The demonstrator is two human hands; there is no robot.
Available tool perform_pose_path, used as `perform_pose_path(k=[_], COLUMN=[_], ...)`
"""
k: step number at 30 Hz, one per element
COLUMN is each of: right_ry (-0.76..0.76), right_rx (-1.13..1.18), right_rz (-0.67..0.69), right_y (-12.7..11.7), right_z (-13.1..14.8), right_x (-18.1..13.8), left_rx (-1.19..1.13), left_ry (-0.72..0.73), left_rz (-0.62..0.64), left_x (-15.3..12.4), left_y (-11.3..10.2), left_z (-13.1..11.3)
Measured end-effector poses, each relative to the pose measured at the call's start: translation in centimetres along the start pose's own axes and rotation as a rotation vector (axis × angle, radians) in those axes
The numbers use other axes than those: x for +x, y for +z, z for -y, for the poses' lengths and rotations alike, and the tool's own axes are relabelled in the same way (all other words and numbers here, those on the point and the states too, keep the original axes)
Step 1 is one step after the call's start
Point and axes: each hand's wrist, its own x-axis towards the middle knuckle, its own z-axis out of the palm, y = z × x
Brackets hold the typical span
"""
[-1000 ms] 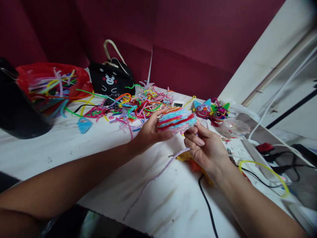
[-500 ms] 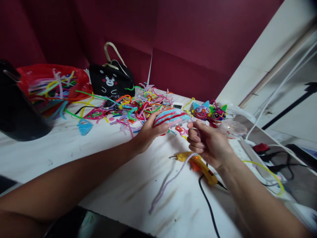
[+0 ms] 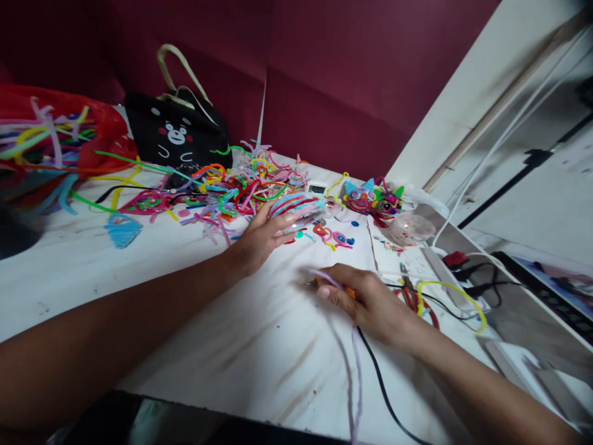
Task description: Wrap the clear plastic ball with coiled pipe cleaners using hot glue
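Note:
My left hand (image 3: 262, 238) is closed on a rounded clear plastic shell (image 3: 296, 207) covered in blue, red and pink pipe-cleaner stripes, just above the table. Lower down and to the right, my right hand (image 3: 354, 296) is wrapped round a yellow hot glue gun (image 3: 351, 292), mostly hidden by the fingers. The same hand has a lilac pipe cleaner (image 3: 356, 371), whose upper end bends over the fingers and whose long tail hangs towards the front edge. The glue gun's black cord (image 3: 380, 377) trails to the front.
Tangled pipe cleaners (image 3: 250, 185) cover the back of the table beside a black bag (image 3: 178, 139) and a red plastic bag (image 3: 109, 127). Two colourful animal masks (image 3: 359, 194), a clear plastic piece (image 3: 412, 228), pliers (image 3: 410, 296) and a power strip (image 3: 456, 284) lie at right.
My right hand has dropped from beside the striped shell and taken hold of the glue gun, keeping the lilac pipe cleaner. My left hand still holds the shell. The camera view has shifted right.

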Motion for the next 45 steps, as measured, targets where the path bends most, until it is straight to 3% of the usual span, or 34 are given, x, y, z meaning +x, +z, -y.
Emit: perform_pose_path(k=[4,10,15,19,21,24,27,32,36,38,41,43,45], right_ry=[0.055,0.064,0.245,0.194,0.217,0.303,0.208,0.060,-0.186,-0.232,0.025,0.315,0.460], right_rx=[-0.214,-0.302,-0.646,-0.648,-0.689,-0.771,-0.766,-0.689,-0.538,-0.478,-0.583,-0.686,-0.675], right_rz=[-0.160,-0.098,-0.099,-0.116,-0.071,0.120,0.163,0.100,0.082,0.019,-0.077,-0.048,0.003], right_y=[-1.7,-1.8,-1.6,-0.9,-0.2,1.6,3.6,5.5,4.7,3.6,1.3,-0.1,-1.2], right_z=[-1.2,-2.2,-3.1,-2.6,-1.6,-0.1,0.6,0.7,0.7,0.3,-1.0,-2.1,-3.2], right_x=[-0.7,-2.2,-2.7,-2.3,-2.0,-1.5,-1.0,0.4,0.3,-0.4,-1.7,-2.1,-2.2], left_rx=[0.006,0.006,0.001,0.027,0.031,0.035,0.039,0.042,0.053,0.057,0.059,0.054,0.054], left_ry=[-0.001,-0.011,-0.014,-0.013,0.003,0.033,0.039,0.046,0.059,0.054,0.052,0.053,0.056], left_rz=[-0.013,-0.012,-0.030,-0.032,-0.022,-0.025,-0.040,-0.041,-0.041,-0.051,-0.059,-0.060,-0.044], left_x=[0.1,0.3,0.3,0.3,0.3,0.3,0.2,0.1,0.1,0.2,0.3,0.2,0.2], left_y=[-0.1,-0.4,-0.4,-0.4,-0.5,-0.5,-0.4,-0.2,-0.3,-0.4,-0.3,-0.3,-0.3], left_z=[0.1,0.4,0.4,0.5,0.5,0.4,0.3,0.3,0.3,0.3,0.3,0.4,0.4])
